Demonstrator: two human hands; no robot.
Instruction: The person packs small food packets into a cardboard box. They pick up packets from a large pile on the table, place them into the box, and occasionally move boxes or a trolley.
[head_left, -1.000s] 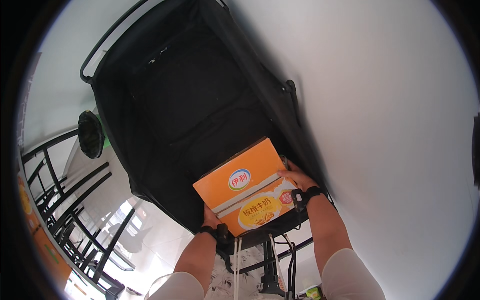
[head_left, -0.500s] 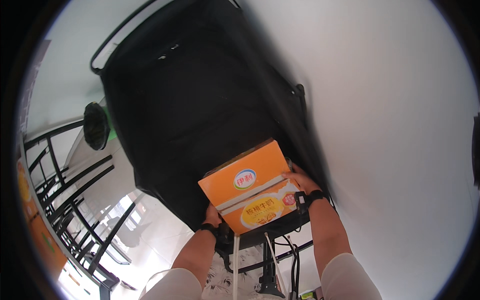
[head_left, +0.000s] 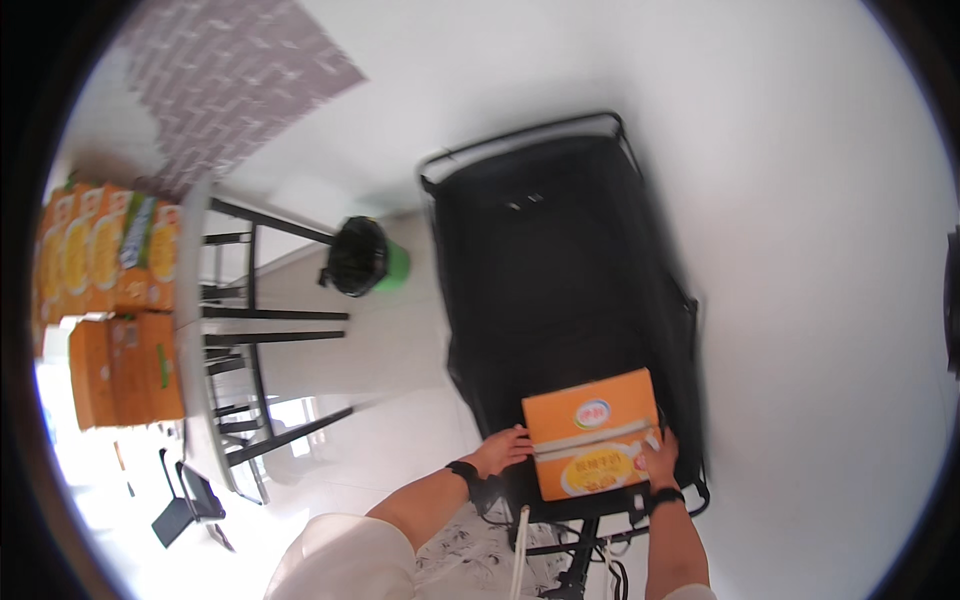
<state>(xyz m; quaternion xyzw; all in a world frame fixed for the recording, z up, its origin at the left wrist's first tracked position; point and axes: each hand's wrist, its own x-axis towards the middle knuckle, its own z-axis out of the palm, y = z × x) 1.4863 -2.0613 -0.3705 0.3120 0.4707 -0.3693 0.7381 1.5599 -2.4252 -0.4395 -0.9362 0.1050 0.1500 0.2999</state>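
Observation:
An orange carton box (head_left: 590, 405) with printed labels lies in the near end of a black fabric folding wagon (head_left: 540, 260), just above its front bar. My left hand (head_left: 498, 450) is at the box's left edge, fingers apart and slightly curved, the fingertips touching the edge. My right hand (head_left: 660, 455) holds the box's right side, its thumb on top. Black straps are on both wrists.
A green bin (head_left: 393, 265) with a black liner stands left of the wagon. Further left, orange cartons (head_left: 125, 370) are piled on a table with black legs (head_left: 290, 314), near a black chair (head_left: 185, 500). A white wall (head_left: 830, 300) runs along the right.
The view has swung leftward, bringing the piled cartons and more of the bin into sight. My left hand has loosened from gripping the box to fingers apart at its edge.

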